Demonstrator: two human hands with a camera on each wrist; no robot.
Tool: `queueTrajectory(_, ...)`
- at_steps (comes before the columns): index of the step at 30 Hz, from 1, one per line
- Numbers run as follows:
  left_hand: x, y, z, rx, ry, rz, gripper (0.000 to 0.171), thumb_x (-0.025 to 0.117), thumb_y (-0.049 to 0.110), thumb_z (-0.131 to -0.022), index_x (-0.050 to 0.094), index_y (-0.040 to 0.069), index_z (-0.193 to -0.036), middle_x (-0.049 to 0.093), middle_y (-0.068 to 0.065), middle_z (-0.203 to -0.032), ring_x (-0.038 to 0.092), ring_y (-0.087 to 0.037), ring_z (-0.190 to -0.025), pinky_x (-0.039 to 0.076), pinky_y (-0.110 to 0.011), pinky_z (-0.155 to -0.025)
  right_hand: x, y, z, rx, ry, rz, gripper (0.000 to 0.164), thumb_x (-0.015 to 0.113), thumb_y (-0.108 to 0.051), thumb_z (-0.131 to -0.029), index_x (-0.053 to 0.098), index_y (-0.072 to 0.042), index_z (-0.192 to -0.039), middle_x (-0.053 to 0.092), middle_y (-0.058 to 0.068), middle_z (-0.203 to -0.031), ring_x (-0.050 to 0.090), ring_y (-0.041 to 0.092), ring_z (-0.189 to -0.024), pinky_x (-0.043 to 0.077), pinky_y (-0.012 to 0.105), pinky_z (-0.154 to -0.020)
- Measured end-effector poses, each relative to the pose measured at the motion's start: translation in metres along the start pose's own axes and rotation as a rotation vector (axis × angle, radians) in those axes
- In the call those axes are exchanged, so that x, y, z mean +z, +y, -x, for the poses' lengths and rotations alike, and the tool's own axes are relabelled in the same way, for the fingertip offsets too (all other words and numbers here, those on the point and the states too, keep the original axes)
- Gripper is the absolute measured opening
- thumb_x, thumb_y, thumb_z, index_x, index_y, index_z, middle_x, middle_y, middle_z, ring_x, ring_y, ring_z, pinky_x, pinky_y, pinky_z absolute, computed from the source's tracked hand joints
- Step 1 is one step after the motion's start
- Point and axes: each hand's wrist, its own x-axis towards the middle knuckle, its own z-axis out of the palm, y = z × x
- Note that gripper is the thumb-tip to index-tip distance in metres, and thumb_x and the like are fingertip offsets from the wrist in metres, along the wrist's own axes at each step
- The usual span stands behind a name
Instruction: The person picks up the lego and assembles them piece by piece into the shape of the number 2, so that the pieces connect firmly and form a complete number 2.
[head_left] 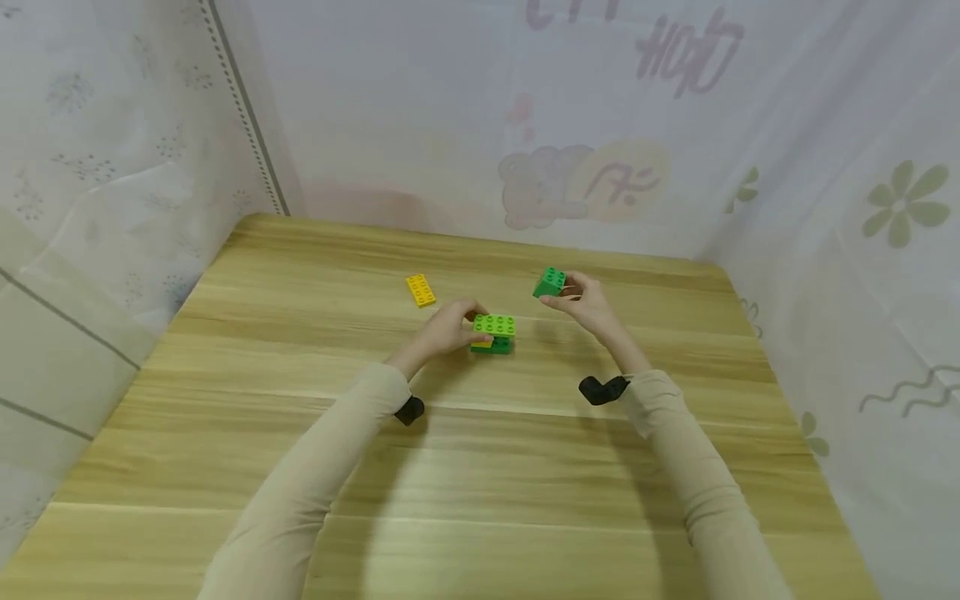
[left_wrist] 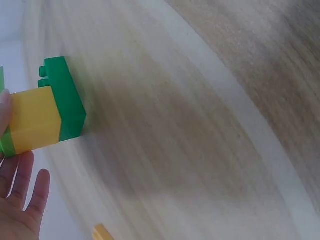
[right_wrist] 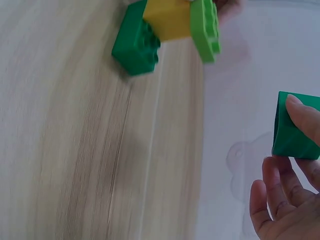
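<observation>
Near the middle of the table, my left hand (head_left: 450, 327) pinches a stack of toy building bricks between thumb and fingers. The stack has a dark green brick (left_wrist: 69, 100) at the bottom, a yellow brick (left_wrist: 36, 117) on part of it, and a lime green brick (head_left: 495, 323) on top. The lime brick overhangs the bottom brick's bare studs. To the right and farther back, my right hand (head_left: 588, 307) grips a green brick with a sloping side (head_left: 551, 282) above the table. In the right wrist view this brick (right_wrist: 295, 135) shows between the thumb and fingers, apart from the stack.
A flat yellow brick (head_left: 421, 290) with two rows of studs lies on the wooden table (head_left: 480, 483), behind and left of the left hand. Printed pale curtains (head_left: 420, 108) hang along the table's back and sides. Dark wrist devices (head_left: 602, 390) sit at both cuffs.
</observation>
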Motion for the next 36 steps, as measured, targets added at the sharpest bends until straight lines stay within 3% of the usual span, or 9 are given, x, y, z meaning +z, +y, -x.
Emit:
queueTrajectory(6, 0.0, 0.003, 0.0, -0.026, 0.011, 0.033, 0.042, 0.07, 0.024, -0.08, 0.057, 0.004, -0.115, 0.058, -0.012, -0.114, 0.051, -0.027, -0.109, 0.043, -0.039, -0.095, 0.005, -0.006, 0.003, -0.047, -0.016, 0.011, 0.052, 0.068, -0.025, -0.082, 0.049, -0.005, -0.127, 0.054, 0.018, -0.12, 0.051, 0.03, -0.108, 0.046, 0.042, -0.087)
queueTrajectory(17, -0.005, -0.001, -0.004, -0.046, 0.021, -0.011, 0.042, 0.069, 0.025, -0.081, 0.056, 0.005, -0.116, 0.058, -0.011, -0.115, 0.051, -0.025, -0.108, 0.043, -0.039, -0.095, 0.019, -0.01, 0.004, -0.117, -0.06, 0.025, 0.05, 0.069, -0.021, -0.082, 0.051, -0.005, -0.126, 0.058, 0.018, -0.115, 0.055, 0.03, -0.103, 0.045, 0.042, -0.086)
queueTrajectory(36, 0.0, 0.001, -0.002, -0.053, 0.013, 0.044, 0.043, 0.07, 0.02, -0.081, 0.056, 0.002, -0.116, 0.058, -0.015, -0.116, 0.052, -0.028, -0.109, 0.042, -0.04, -0.096, 0.046, -0.001, 0.004, -0.163, -0.131, 0.021, 0.05, 0.071, -0.014, -0.079, 0.052, -0.001, -0.123, 0.058, 0.019, -0.117, 0.055, 0.031, -0.103, 0.046, 0.043, -0.087)
